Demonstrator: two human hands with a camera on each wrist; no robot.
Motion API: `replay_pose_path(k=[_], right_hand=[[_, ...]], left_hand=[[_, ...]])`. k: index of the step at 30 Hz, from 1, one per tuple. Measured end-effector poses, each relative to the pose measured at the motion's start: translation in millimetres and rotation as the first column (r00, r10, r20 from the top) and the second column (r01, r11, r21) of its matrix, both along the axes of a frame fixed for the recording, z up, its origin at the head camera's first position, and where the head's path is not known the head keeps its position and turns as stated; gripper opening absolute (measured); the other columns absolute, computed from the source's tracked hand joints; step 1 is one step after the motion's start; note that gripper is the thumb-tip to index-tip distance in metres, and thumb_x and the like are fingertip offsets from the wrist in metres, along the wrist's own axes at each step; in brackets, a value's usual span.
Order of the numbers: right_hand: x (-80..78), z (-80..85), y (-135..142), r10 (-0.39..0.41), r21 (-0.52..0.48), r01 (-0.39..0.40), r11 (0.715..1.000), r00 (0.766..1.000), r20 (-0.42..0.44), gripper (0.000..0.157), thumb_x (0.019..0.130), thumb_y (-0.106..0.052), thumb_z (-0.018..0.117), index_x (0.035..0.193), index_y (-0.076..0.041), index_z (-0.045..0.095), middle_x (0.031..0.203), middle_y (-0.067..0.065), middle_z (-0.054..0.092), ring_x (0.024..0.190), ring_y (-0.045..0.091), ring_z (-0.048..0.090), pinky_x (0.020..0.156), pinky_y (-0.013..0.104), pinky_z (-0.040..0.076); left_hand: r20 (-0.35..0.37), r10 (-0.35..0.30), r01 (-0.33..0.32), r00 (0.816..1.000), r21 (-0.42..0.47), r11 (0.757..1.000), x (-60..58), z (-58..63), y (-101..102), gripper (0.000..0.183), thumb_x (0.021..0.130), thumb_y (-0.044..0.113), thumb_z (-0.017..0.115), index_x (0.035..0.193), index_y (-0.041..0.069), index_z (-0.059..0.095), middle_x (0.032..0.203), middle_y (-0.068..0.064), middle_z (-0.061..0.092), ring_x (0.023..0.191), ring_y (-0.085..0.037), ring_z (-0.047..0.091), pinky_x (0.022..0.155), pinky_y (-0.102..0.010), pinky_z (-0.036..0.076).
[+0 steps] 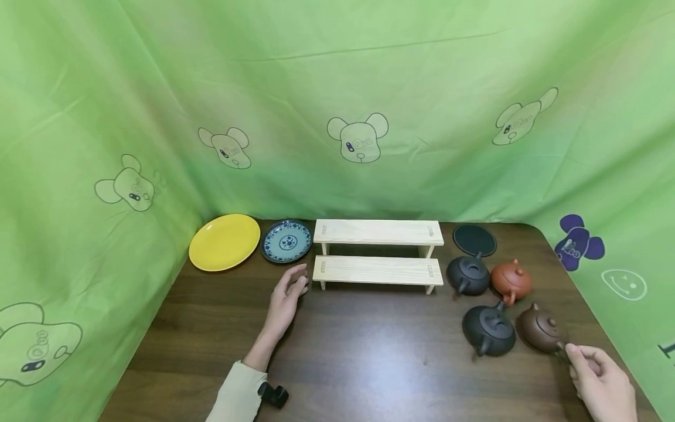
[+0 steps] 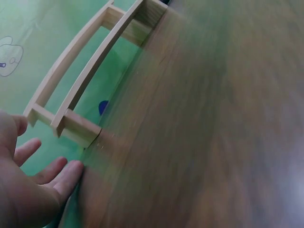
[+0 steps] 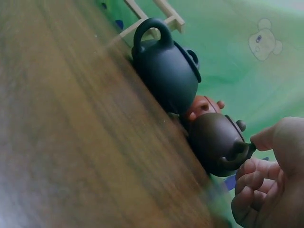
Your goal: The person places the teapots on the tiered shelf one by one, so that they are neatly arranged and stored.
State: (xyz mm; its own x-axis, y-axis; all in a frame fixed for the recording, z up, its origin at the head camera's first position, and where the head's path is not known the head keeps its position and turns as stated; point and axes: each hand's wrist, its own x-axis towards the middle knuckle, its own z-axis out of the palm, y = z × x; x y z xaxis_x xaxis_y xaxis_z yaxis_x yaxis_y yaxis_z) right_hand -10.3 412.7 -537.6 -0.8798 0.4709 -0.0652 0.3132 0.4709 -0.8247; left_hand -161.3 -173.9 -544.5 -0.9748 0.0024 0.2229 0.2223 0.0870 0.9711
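The head view shows the person's right hand (image 1: 605, 381) with its thumb and curled fingers pinched together on the handle of a rounded dark-brown clay teapot (image 1: 541, 329), which is at the right side of a dark wood-grained table (image 1: 358, 351). Just left of this pot stands a squat black clay teapot (image 1: 488, 330); behind these two are a second, similar black teapot (image 1: 467, 275) and an orange-red clay teapot (image 1: 511, 280), side by side. A round, flat dark mat (image 1: 474, 240) lies at the back.

The left hand (image 1: 285, 296) grips nothing: its fingers are loosely bent and apart, near the left end of the lower of two pale wooden shelves (image 1: 377, 270). Behind that hand lie a round blue patterned plate (image 1: 287, 241) and, farther left, a glossy yellow plate (image 1: 224, 242). Printed green fabric (image 1: 285, 88) hangs behind the table.
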Motion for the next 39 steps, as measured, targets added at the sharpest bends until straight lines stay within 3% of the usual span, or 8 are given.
replay_pose_path(k=[4, 7, 11, 14, 18, 27, 33, 39], right_hand=[[0.1, 0.6, 0, 0.013, -0.154, -0.012, 0.988, 1.000, 0.007, 0.038, 0.114, -0.035, 0.062, 0.079, -0.046, 0.071, 0.063, -0.014, 0.060, 0.051, 0.004, 0.053, 0.044, 0.023, 0.045], [1.0, 1.7, -1, 0.033, -0.243, -0.031, 0.969, 0.999, 0.004, 0.042, 0.116, -0.034, 0.060, 0.078, -0.039, 0.077, 0.061, -0.012, 0.056, 0.048, 0.005, 0.049, 0.040, 0.025, 0.042], [2.7, 1.2, -2, 0.044, -0.402, -0.045, 0.914, 0.999, -0.011, 0.043, 0.116, -0.032, 0.061, 0.078, -0.032, 0.081, 0.058, -0.010, 0.052, 0.044, 0.015, 0.037, 0.037, 0.039, 0.029], [3.2, -1.0, -2, 0.062, -0.468, -0.070, 0.881, 0.998, -0.034, 0.042, 0.116, -0.031, 0.060, 0.081, -0.033, 0.084, 0.058, -0.010, 0.051, 0.050, 0.028, 0.026, 0.045, 0.049, 0.018], [4.3, -4.3, -2, 0.100, -0.476, -0.110, 0.873, 0.994, -0.047, 0.041, 0.117, -0.030, 0.058, 0.089, -0.038, 0.087, 0.061, -0.009, 0.051, 0.054, 0.032, 0.021, 0.049, 0.053, 0.014], [2.1, -4.7, -1, 0.147, -0.479, -0.155, 0.864, 0.988, -0.056, 0.039, 0.118, -0.024, 0.058, 0.094, -0.037, 0.087, 0.067, -0.013, 0.052, 0.056, 0.027, 0.022, 0.052, 0.050, 0.013], [1.0, -11.5, 2, 0.155, -0.595, -0.217, 0.774, 0.976, -0.154, 0.043, 0.119, -0.015, 0.053, 0.100, -0.030, 0.088, 0.068, -0.012, 0.049, 0.059, 0.027, 0.014, 0.051, 0.046, 0.004], [4.4, -17.9, 6, 0.172, -0.663, -0.334, 0.670, 0.939, -0.299, 0.051, 0.121, -0.007, 0.042, 0.108, -0.022, 0.088, 0.072, 0.007, 0.022, 0.058, 0.030, 0.003, 0.046, 0.041, -0.004]], left_hand=[[0.098, 0.021, -0.028, 0.995, 0.076, 0.997, -4.7, 7.8, 14, 0.039, 0.118, 0.014, 0.055, 0.150, -0.009, 0.055, 0.145, -0.034, 0.058, 0.129, -0.038, 0.065, 0.109, -0.039, 0.063], [0.153, 0.038, -0.053, 0.987, 0.093, 0.994, -9.5, 8.6, 21, 0.037, 0.118, 0.009, 0.054, 0.150, -0.009, 0.055, 0.148, -0.031, 0.059, 0.130, -0.034, 0.063, 0.110, -0.041, 0.062], [0.166, 0.038, -0.057, 0.985, 0.112, 0.992, -13.7, 7.6, 28, 0.036, 0.117, 0.008, 0.054, 0.151, -0.005, 0.056, 0.148, -0.028, 0.061, 0.127, -0.029, 0.065, 0.110, -0.042, 0.061], [0.138, 0.021, -0.034, 0.990, 0.097, 0.995, -15.4, 4.1, 30, 0.036, 0.118, 0.009, 0.053, 0.152, -0.004, 0.057, 0.151, -0.027, 0.061, 0.130, -0.028, 0.065, 0.112, -0.042, 0.060], [0.105, 0.003, -0.007, 0.995, 0.036, 0.999, -17.2, -3.5, 28, 0.035, 0.118, 0.009, 0.052, 0.151, 0.000, 0.059, 0.153, -0.023, 0.062, 0.132, -0.028, 0.065, 0.112, -0.042, 0.060], [0.105, 0.011, -0.013, 0.994, 0.022, 1.000, -16.6, -9.9, 25, 0.036, 0.117, 0.006, 0.056, 0.152, 0.002, 0.059, 0.124, -0.026, 0.074, 0.117, -0.023, 0.072, 0.107, -0.038, 0.063], [0.093, 0.014, -0.015, 0.996, 0.007, 1.000, -16.0, -10.1, 26, 0.036, 0.117, 0.007, 0.054, 0.152, 0.002, 0.059, 0.131, -0.027, 0.073, 0.124, -0.032, 0.072, 0.109, -0.039, 0.062], [0.064, -0.010, 0.011, 0.998, -0.022, 1.000, -18.0, -9.5, 25, 0.038, 0.118, 0.008, 0.053, 0.154, 0.001, 0.062, 0.155, -0.025, 0.061, 0.135, -0.035, 0.066, 0.111, -0.045, 0.061]])
